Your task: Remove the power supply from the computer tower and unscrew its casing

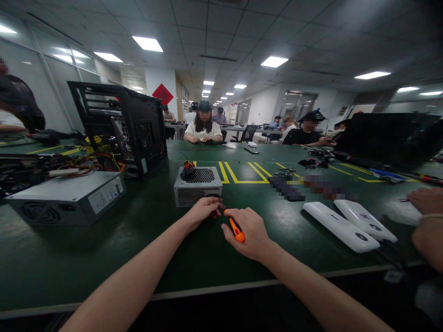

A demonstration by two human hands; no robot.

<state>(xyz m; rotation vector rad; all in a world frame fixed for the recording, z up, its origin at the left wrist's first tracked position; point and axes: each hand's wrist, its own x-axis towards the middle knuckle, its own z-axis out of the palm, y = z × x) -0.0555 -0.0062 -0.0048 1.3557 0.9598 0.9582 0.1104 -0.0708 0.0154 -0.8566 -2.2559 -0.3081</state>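
My right hand [249, 230] is closed around an orange-handled screwdriver [238, 230], its thin dark shaft pointing away and to the left. My left hand [204, 213] is closed near the shaft's tip, with its fingers pinched together. A small dark thing shows at those fingers, but I cannot make out what it is. Just behind my left hand a grey metal power supply [198, 184] with perforated faces rests on the green table. A bundle of coloured wires [188, 169] lies on its top.
At left are another power supply [65, 198] with cables and an open black computer case [138, 133]. Two white devices [341, 226] and a dark phone-like object [287, 188] lie at right. A co-worker's hand [427, 200] is at the right edge; another person sits across the table.
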